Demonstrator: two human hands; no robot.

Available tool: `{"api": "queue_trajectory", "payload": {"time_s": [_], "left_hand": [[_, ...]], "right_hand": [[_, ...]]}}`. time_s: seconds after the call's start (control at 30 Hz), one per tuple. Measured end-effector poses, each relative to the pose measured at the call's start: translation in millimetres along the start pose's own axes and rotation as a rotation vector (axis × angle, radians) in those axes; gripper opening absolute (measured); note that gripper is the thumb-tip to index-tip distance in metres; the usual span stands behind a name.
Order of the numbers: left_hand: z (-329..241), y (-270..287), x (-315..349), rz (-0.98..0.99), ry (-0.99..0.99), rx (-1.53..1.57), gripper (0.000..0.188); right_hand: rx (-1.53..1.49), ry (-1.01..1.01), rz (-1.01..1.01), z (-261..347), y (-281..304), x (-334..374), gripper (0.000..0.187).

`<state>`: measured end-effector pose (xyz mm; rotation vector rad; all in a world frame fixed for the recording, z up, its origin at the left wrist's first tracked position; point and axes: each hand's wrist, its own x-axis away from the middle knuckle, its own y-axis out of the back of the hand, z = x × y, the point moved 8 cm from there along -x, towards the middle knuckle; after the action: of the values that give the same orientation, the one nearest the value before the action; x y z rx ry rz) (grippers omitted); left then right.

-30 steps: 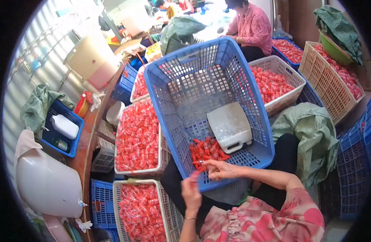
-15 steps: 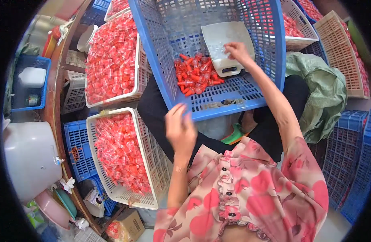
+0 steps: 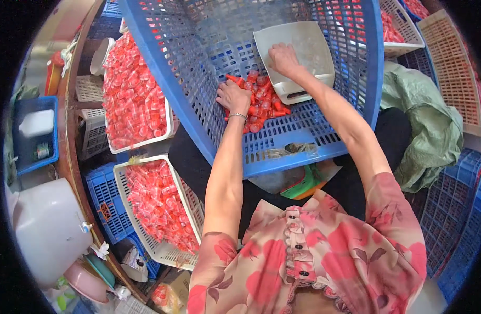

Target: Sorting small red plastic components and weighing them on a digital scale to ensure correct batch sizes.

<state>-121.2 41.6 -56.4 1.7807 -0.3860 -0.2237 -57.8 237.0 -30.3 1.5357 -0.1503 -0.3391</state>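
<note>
Basket [image 3: 272, 166]: at the knees, apparently for easy reach.
Red pieces [image 3: 262, 106]: heaped in its near left corner.
Left hand [image 3: 233, 98]: on them, grip hidden.
Right hand [image 3: 284, 60]: over white scoop [image 3: 314, 55], fingers curled, hold unclear.

I have before me glossy red pieces [image 3: 262, 98] in a loose heap beside a white tray [image 3: 311, 52], inside a blue basket [image 3: 282, 163].

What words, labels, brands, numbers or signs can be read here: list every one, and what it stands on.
None can be read.
Label on the small container in the blue tray: too small and blurred.
Orange mark on the blue crate: cannot tell whether it is writing.
</note>
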Motion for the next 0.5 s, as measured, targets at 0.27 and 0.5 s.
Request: {"api": "queue_trajectory", "payload": {"time_s": [0.27, 0.5], "left_hand": [[-20.1, 22.1, 1.4, -0.095, -0.104, 0.53, 0.034], [-15.1, 43.5, 59.6, 0.358, -0.057, 1.408, 0.027]], "right_hand": [[-0.865, -0.183, -0.193, -78.8, 19.7, 13.1, 0.051], [-1.18, -0.101, 0.158, -5.3, 104.1, 61.1, 0.038]]}}
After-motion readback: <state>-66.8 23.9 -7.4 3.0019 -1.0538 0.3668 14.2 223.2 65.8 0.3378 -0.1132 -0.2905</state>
